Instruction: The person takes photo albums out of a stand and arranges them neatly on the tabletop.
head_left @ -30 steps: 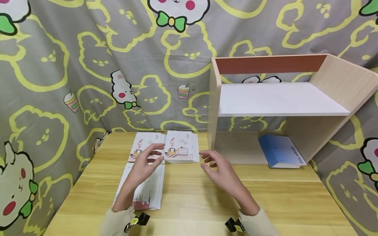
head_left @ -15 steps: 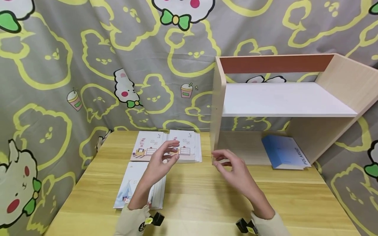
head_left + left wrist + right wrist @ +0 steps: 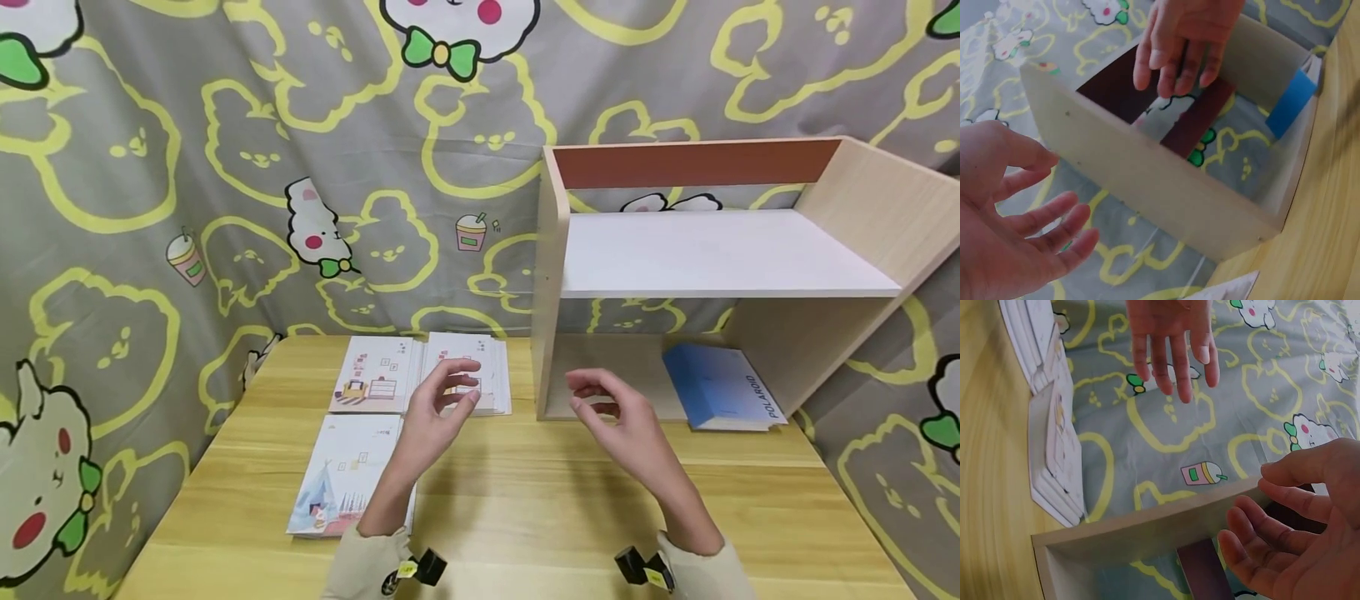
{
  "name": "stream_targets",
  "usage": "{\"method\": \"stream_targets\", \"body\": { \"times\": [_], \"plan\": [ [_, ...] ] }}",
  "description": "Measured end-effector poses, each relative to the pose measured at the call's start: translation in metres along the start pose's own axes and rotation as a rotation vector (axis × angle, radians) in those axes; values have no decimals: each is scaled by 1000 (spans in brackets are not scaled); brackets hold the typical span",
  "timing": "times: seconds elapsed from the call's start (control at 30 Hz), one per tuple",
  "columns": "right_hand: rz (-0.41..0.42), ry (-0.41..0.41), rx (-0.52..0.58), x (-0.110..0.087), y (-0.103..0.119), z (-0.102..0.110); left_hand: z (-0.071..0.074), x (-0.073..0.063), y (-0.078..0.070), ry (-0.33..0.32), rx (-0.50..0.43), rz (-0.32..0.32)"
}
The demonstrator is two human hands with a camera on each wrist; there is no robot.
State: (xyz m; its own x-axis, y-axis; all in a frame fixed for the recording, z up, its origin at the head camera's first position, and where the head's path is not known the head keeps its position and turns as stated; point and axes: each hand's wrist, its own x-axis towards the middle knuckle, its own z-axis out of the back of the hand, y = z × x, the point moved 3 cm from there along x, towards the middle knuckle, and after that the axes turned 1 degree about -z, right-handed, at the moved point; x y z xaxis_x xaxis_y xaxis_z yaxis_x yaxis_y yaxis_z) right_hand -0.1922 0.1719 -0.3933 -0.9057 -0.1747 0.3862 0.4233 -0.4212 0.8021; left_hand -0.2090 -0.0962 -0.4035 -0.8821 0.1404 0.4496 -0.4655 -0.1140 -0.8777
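Note:
Both hands hover above the wooden table with loosely bent fingers and hold nothing. In the head view the left hand (image 3: pixel 437 414) is in front of the back right stack of white illustrated books (image 3: pixel 480 350), partly covering it. Beside that lies a second back stack of books (image 3: pixel 372 375), and nearer the front a third stack (image 3: pixel 345 475) with a tent picture on its cover. My right hand (image 3: pixel 621 417) floats in front of the lower level of a wooden shelf (image 3: pixel 551 275). Inside that level, at the right, lies a blue and white book (image 3: pixel 716 387) marked POLAROID.
The shelf has a white middle board (image 3: pixel 727 250) and a brown back strip (image 3: pixel 697 164). A grey curtain (image 3: pixel 360 125) with yellow outlines hangs behind and at the sides. The wooden table (image 3: pixel 517 517) spreads out in front.
Both hands have moved to the right, away from the stacks, uncovering more of the front stack's tent cover. The books and shelf have stayed in place; the view has shifted slightly.

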Motion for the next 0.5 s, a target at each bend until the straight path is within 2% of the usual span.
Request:
{"method": "stream_targets", "body": {
  "times": [0.33,0.5],
  "plan": [
    [-30,-16,-23,1,-12,11,-28,7,1,17,-73,-3],
    [-35,-22,-40,2,-15,15,-41,5,5,23,-105,-1]
  ]
}}
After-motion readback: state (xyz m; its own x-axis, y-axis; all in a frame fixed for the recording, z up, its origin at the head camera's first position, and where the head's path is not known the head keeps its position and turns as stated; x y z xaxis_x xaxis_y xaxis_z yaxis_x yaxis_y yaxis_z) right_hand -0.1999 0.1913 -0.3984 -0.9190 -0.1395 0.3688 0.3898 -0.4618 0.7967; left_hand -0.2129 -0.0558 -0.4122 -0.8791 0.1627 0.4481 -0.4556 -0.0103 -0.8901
